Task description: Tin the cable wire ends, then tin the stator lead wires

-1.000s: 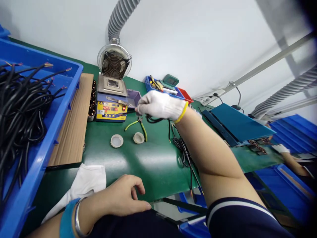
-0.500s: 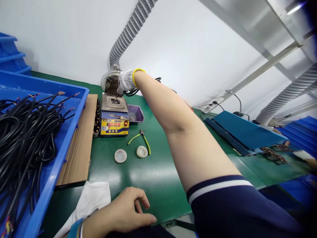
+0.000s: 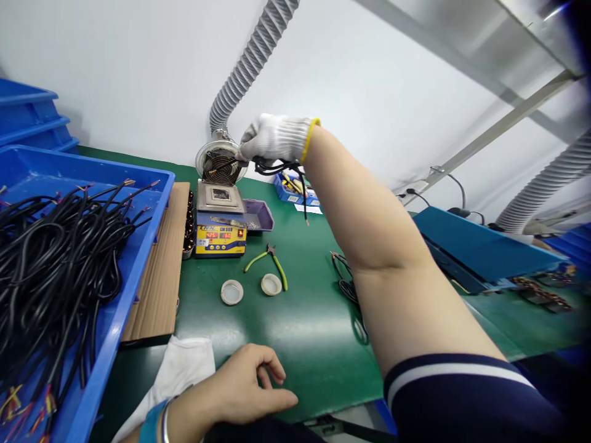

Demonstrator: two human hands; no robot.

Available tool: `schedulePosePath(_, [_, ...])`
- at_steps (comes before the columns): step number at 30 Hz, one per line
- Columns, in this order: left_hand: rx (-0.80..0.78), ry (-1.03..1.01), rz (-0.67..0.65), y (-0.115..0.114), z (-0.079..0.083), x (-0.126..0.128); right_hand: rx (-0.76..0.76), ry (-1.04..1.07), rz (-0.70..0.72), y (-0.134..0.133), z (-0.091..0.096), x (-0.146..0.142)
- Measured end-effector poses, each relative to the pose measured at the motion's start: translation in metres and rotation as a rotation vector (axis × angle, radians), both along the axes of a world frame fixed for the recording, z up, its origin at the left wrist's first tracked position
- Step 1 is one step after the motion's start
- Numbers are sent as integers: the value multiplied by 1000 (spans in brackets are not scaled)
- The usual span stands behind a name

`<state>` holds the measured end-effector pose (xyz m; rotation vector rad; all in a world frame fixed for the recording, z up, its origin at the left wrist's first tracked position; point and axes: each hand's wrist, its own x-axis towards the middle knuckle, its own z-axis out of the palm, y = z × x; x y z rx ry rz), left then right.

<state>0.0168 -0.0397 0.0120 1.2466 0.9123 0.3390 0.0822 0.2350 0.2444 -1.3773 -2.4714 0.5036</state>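
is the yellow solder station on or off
On: the solder station shows lit red digits on its front display, with a small red light beside them.

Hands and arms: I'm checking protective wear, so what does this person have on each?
The right hand wears a white knit glove with a yellow cuff edge; its arm is bare up to a navy short sleeve with a white stripe. The left hand is ungloved, with a silver bangle and a blue wristband.

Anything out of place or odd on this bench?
Only the right hand, holding a black cable, is gloved; the left hand rests bare beside a crumpled white cloth, possibly its glove. Nothing looks spilled or damaged.
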Motion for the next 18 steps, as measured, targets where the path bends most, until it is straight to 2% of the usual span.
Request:
schedulePosePath(4, [55,-49,67,1,-4,2,-74,30,132,-47,6,33])
schedulePosePath(8, [96,-53,93,2,-3,3,-166,79,137,-87,-7,63])
schedulePosePath(12, [125,-48,87,2,-1,4,-202,54,123,-110,-20,87])
schedulePosePath(15, [146,-72,75,2,-1,4,-196,36,132,-124,-24,97])
schedulePosePath(18, [138,-110,70,1,0,5,-164,147,123,-139,-23,99])
